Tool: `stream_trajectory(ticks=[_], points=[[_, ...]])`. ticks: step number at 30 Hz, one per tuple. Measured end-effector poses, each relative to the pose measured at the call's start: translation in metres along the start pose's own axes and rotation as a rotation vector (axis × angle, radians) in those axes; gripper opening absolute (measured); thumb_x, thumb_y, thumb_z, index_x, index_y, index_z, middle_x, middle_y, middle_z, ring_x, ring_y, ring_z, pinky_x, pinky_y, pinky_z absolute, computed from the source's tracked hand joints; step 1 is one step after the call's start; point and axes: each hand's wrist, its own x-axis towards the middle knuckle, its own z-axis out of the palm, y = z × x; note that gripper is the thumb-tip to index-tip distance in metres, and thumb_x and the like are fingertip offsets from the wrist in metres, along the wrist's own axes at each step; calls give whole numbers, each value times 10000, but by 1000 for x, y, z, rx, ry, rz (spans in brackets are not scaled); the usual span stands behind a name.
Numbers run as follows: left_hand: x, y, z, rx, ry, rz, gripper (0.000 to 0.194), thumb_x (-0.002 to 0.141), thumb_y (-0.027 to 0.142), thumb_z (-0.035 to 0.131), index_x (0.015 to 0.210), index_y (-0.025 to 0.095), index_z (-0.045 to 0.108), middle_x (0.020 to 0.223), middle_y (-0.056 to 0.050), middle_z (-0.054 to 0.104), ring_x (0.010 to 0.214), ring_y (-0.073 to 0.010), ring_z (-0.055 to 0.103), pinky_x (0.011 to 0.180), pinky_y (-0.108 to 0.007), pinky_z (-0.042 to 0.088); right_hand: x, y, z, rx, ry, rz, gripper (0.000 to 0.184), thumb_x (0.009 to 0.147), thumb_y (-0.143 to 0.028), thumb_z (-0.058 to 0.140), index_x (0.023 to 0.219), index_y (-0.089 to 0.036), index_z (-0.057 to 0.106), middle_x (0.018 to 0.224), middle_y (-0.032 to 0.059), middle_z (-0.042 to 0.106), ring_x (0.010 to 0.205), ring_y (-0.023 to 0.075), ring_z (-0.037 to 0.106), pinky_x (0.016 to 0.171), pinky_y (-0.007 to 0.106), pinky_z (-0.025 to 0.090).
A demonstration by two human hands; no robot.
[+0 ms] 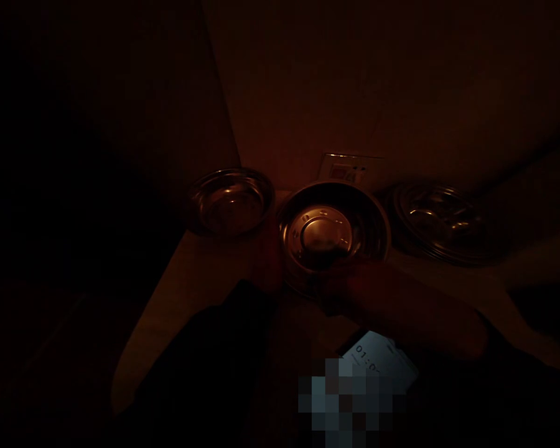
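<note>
The picture is very dark. A round, shiny metal bowl point(324, 233) is in the middle, its inside turned up towards me. My left hand point(267, 264) grips its left side, mostly lost in shadow. Across its near right rim lies my right hand point(354, 283), closed at the edge, though the fingertips are hard to make out. To the left stands another metal bowl point(233, 208). On the right, close to the middle bowl, is a stack of metal bowls or dishes point(441, 221).
A pale wooden tabletop point(163, 317) with a rounded left edge lies below. Behind the middle bowl is a wall socket plate point(350, 167). A lit phone point(378, 358) showing a clock is under my right forearm, partly blurred out. Walls meet in a corner behind.
</note>
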Motion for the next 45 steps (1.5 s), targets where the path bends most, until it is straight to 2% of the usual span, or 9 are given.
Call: stream_trajectory(ticks=[4,11,14,18,22,29,35,42,45], points=[[1,-7,-2,13,-15,51,308,953,231,333,852,173,617,816,-31,666,806,-159,614,799,-300,487,3,-2,5,-26,21,-55,89,848,-161,623,895,-224,663,916,7,686,873,172,610,758,302,420],[5,-12,-5,105,17,149,81,872,224,514,887,191,588,803,2,631,864,-166,598,882,-303,459,20,-15,25,-46,252,-77,185,911,-231,559,1083,-196,617,1100,69,669,997,208,594,858,364,441],[5,-13,-4,56,38,127,97,876,214,498,844,195,586,787,-2,636,839,-174,608,842,-307,481,19,-12,25,10,255,-94,172,917,-248,553,1064,-198,625,1117,68,666,1020,200,594,886,356,442],[8,-23,-6,13,48,256,108,868,248,505,870,200,602,863,-13,666,869,-187,626,859,-330,479,18,-11,23,14,237,-94,145,922,-233,540,1027,-197,633,1109,65,666,1021,202,593,889,360,442],[10,-26,-8,-14,23,292,118,804,297,594,874,205,618,863,-24,678,953,-230,625,878,-353,480,17,-12,18,9,189,-95,129,920,-232,542,999,-192,637,1066,63,672,1006,201,589,865,348,437],[9,-16,-6,-113,-47,211,189,874,288,468,820,195,623,846,-22,694,898,-205,637,841,-350,506,3,-5,2,-11,-10,3,105,837,-131,623,848,-222,672,864,-3,684,819,161,599,691,278,399],[10,-16,-5,-129,-34,194,124,821,245,526,796,191,635,785,-9,690,870,-192,642,827,-320,512,3,-5,10,-99,34,-24,106,827,-141,633,898,-218,654,880,19,687,829,181,587,703,292,385],[14,-16,-2,-333,-25,-114,370,871,329,344,655,174,602,622,-15,650,667,-175,630,660,-317,537,6,-7,14,-173,42,-20,109,845,-167,621,935,-225,639,911,17,686,792,180,583,664,296,374],[12,-12,0,-323,-65,-136,418,890,353,310,673,180,622,669,-28,681,712,-186,652,687,-328,549,7,-6,16,-171,44,-31,96,851,-178,618,934,-223,637,944,19,687,806,181,584,659,298,371]])
